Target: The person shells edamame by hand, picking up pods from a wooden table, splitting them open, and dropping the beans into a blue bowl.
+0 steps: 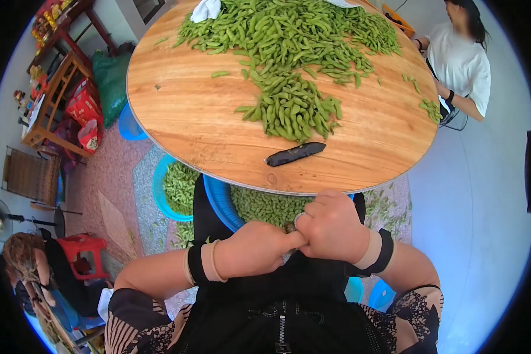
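Note:
My left hand (256,249) and my right hand (334,229) meet in front of my lap, both with fingers closed. The fingertips press together around something small and brownish that I cannot make out. Just beyond them sits a blue basin (217,200) holding shelled green beans (268,203), partly under the table edge. A heap of green soybean pods (295,109) lies on the round wooden table (189,112). Near its front edge rests a long, dark, wrapped-looking object (295,154), apart from both hands.
A turquoise basin (159,192) with green pods or hulls stands left on the floor. A person in a white shirt (463,62) sits at the table's right. Another person (68,274) sits at lower left near a red stool (84,253). A white cloth (205,10) lies by the pods.

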`<state>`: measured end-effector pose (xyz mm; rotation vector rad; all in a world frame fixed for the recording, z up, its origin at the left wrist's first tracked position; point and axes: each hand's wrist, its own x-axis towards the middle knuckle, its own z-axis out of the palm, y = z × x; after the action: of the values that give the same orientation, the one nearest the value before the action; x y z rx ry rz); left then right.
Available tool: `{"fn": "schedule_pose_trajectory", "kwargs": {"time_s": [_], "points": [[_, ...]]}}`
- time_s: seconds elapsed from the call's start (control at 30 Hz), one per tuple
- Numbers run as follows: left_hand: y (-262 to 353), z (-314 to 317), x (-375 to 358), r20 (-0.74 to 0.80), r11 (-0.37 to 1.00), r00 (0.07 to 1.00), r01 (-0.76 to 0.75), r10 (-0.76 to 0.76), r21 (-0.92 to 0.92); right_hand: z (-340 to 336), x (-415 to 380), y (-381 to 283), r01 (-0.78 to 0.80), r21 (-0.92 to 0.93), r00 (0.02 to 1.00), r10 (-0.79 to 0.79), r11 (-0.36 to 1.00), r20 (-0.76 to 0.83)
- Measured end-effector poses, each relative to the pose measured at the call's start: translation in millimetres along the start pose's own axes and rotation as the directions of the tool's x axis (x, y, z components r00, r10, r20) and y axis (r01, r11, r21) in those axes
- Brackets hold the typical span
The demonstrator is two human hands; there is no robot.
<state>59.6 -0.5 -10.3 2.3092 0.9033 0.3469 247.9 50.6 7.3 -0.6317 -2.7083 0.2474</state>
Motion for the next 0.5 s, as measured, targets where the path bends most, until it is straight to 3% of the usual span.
{"fn": "schedule_pose_trajectory", "kwargs": {"time_s": [0.3, 0.37, 0.4, 0.47, 0.5], "points": [[-5.2, 10.0, 8.9, 0.007, 1.0, 1.0, -0.023, 0.023, -0.007, 14.8, -1.6, -6.0, -0.034, -0.04, 0.999, 0.034, 0.999, 0.001], [-8.0, 12.3, 12.9, 0.103, 0.992, 0.992, 0.06, -0.071, 0.111, 15.0, 1.6, -7.2, -0.035, -0.09, 0.999, 0.033, 0.995, -0.032], [-8.7, 9.9, 11.9, 0.096, 0.992, 0.993, 0.063, -0.073, 0.107, 11.4, 4.8, -7.8, -0.02, -0.072, 0.999, 0.023, 0.997, 0.037], [-9.3, -1.5, 4.9, 0.011, 0.999, 1.0, -0.012, 0.012, -0.053, -3.7, 13.5, -10.6, 0.003, -0.053, 0.994, 0.003, 0.999, 0.11], [-8.3, -14.4, 0.4, 0.004, 0.998, 1.0, -0.006, 0.006, -0.058, -17.8, 19.5, -14.2, -0.017, 0.086, 0.997, 0.01, 0.996, 0.082]]}}
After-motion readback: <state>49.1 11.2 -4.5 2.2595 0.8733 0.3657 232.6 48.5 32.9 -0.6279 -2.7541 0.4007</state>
